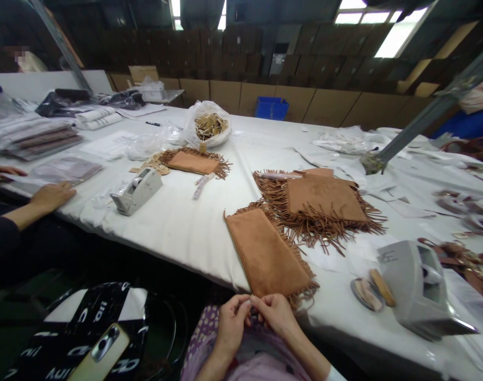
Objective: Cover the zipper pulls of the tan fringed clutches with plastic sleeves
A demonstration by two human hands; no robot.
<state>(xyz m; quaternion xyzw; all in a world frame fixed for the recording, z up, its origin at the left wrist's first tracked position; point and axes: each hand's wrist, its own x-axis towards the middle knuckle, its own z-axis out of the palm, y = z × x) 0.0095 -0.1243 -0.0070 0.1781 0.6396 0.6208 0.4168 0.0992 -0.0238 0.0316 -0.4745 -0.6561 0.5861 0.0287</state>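
Observation:
A brown suede-look pouch with a fringed side lies slanted at the table's near edge. Just below its near end, my left hand and my right hand meet in front of my lap. Thumbs and fingers of both are pinched together, tip against tip. Whatever sits between the fingertips is too small to make out, and I cannot tell whether they touch the pouch. Beyond that pouch, more fringed brown pieces lie in a pile, with a thin clear plastic packet on top.
Tape dispensers stand to the right and left. A bag of tan tags sits behind another fringed pouch. At far left, a co-worker's hand rests by plastic-wrapped goods. A phone lies on a black printed surface.

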